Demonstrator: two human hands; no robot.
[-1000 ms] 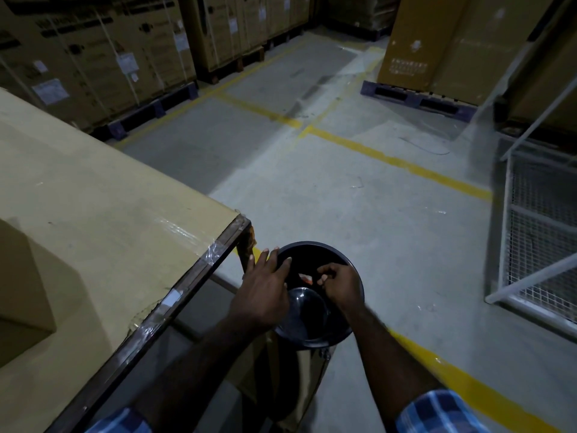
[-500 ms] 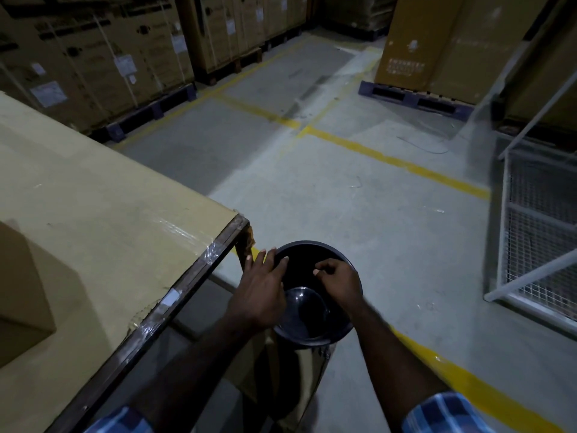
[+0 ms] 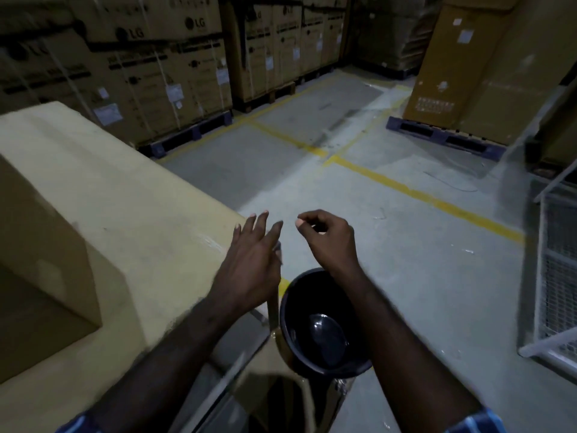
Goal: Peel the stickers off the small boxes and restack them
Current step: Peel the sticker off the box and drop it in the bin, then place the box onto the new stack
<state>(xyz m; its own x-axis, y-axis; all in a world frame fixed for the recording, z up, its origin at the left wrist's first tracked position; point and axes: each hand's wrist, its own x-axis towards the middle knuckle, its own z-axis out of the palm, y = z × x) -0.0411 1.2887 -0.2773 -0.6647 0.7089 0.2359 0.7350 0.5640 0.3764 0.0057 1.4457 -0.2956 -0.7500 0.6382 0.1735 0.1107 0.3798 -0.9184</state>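
A small brown cardboard box [image 3: 46, 251] stands on the yellowish table top [image 3: 140, 207] at the left, and no sticker shows on its visible faces. My left hand [image 3: 249, 264] hovers over the table's near corner with its fingers straight and spread, holding nothing. My right hand [image 3: 331, 239] is raised above the floor to the right of it, with fingers curled and thumb tip near the index finger. Nothing is visible in it. Below both hands stands a black round bin [image 3: 324, 339] with a shiny swing lid, and neither hand touches it.
Stacked large cartons on pallets [image 3: 156, 73] line the back left, and a tall carton on a blue pallet [image 3: 487, 73] stands at the back right. A white wire cage [image 3: 559, 276] is at the right. Grey floor with yellow lines [image 3: 406, 185] lies ahead.
Both hands have lifted from the bin's rim and moved up and away from it. The view has tilted up, and the small reddish scrap at the right fingers is no longer seen.
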